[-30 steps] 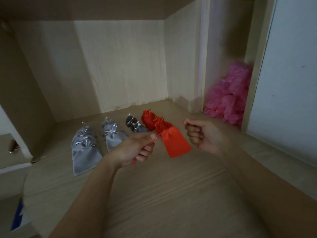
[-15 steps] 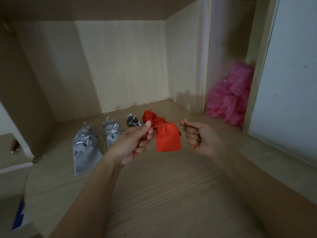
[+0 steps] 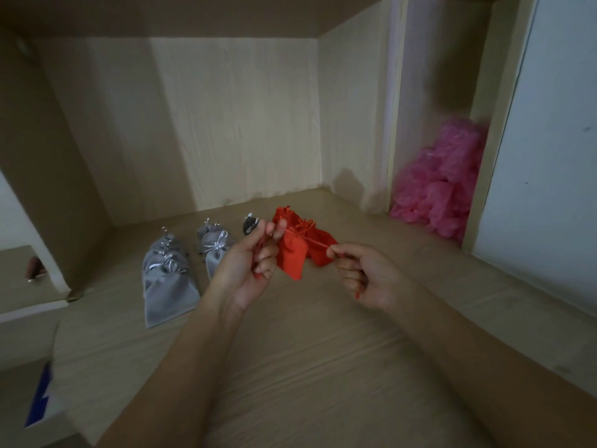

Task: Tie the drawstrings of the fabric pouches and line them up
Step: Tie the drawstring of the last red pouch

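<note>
Two hands: the left hand [image 3: 255, 257] and right hand [image 3: 365, 276], fingers curled, each pinch one end of the red drawstring [image 3: 318, 244].
Red pouch [image 3: 292, 258]: hangs between them above the tabletop [image 3: 307, 350], just in front of the tied red pouches [image 3: 323, 240].
Risk: an uneven pull could slip the cord from a pinch, leaving the mouth loose.

place: home-like storage nook | cues: wood-laminate cabinet [image 3: 232, 124], overhead shelf [image 3: 193, 14], heaped pink plastic bags [image 3: 442, 185]
</note>
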Tool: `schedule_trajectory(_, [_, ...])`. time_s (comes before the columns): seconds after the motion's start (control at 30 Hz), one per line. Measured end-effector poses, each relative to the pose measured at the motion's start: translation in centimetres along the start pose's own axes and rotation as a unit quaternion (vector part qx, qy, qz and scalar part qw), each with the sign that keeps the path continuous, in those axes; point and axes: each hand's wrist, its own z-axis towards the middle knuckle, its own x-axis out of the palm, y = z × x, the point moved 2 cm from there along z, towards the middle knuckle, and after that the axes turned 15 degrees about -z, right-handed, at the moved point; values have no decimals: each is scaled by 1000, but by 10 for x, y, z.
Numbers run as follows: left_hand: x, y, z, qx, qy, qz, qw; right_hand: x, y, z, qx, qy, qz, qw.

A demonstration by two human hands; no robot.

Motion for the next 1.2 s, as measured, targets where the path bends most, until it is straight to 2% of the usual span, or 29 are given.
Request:
schedule_trajectory(0.07, [2,-1,-1,15,20,43,999,4,2,-3,-6,16,3,1000])
schedule_trajectory(0.13, [3,-1,-2,43,39,129,990,7,5,-5,-18,35,-5,999])
schedule_trajectory(0.3, [6,12,-5,119,26,321,939,14,9,-7,-99,42,-87,990])
schedule_trajectory(0.4, [9,16,-9,120,15,390,913,15,11,-7,-164,21,-112,980])
schedule_trajectory(0.57, [11,16,-11,98,32,409,907,15,13,-9,-244,-25,-180,952])
schedule_trajectory(0.8, [11,17,-11,83,39,363,927,9,19,-7,-365,-99,-352,856])
schedule_trajectory(0.97, [10,19,-10,121,17,376,919,15,23,-9,-407,-79,-440,797])
schedule_trajectory(1.03, [11,19,-11,128,15,364,923,16,24,-10,-411,-74,-442,794])
schedule_trajectory(1.13, [12,21,-10,132,9,340,931,15,27,-11,-398,-49,-397,826])
schedule_trajectory(1.2, [12,23,-9,147,-6,341,928,14,27,-11,-392,-61,-388,832])
